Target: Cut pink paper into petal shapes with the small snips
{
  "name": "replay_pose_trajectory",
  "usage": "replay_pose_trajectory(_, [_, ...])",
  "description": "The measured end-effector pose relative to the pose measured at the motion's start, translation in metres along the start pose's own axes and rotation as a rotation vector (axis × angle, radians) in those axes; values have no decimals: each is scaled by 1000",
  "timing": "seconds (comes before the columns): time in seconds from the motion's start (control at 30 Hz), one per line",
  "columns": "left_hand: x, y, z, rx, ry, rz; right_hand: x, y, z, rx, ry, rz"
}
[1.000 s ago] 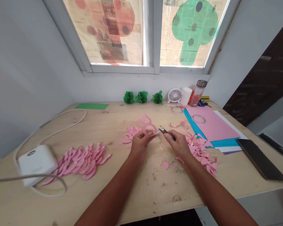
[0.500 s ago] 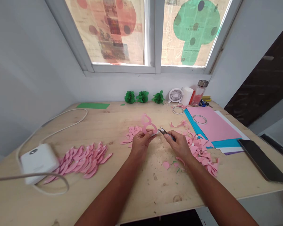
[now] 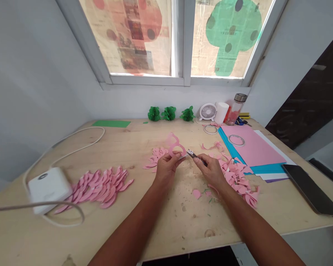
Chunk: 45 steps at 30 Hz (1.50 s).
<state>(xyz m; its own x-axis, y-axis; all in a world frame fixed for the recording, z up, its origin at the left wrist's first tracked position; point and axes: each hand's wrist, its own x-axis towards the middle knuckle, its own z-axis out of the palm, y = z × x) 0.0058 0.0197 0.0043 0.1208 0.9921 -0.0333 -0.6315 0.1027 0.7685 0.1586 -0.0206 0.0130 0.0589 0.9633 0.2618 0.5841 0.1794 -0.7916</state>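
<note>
Between the thumb and fingers of my left hand (image 3: 168, 165) is a pink paper cutout (image 3: 172, 139) with curved openings, held above the table. My right hand (image 3: 211, 170) grips a small pair of dark thread snips (image 3: 197, 159). Their blade tips are close to the right edge of the paper; whether they touch it I cannot tell. Left of my left hand lies a small group of curved pink paper pieces (image 3: 155, 157). Pink paper scraps (image 3: 238, 177) are heaped beside my right wrist, which partly covers them.
A larger pile of curved pink pieces (image 3: 102, 186) lies left, by a white box (image 3: 51, 188) with a cable. Coloured sheets (image 3: 255, 146), a tape roll (image 3: 236, 140) and a phone (image 3: 308, 188) lie right. Green paper ornaments (image 3: 169, 113), a fan (image 3: 208, 111) and a bottle (image 3: 235, 111) stand behind.
The whole view has shifted slightly, with things appearing a little further right. Both hands keep their grips; the snips' blades look slightly closer together.
</note>
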Motion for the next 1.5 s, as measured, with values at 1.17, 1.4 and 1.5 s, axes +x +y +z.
replay_pose_trajectory(1.17, [0, 0, 0, 30, -6, 10, 0, 1, 0, 5, -8, -7])
replay_pose_trajectory(1.4, [-1, 1, 2, 22, -1, 8, 0, 1, 0, 13, -10, -11])
replay_pose_trajectory(1.5, [-2, 2, 2, 29, 7, 1, 0, 1, 0, 19, -10, -12])
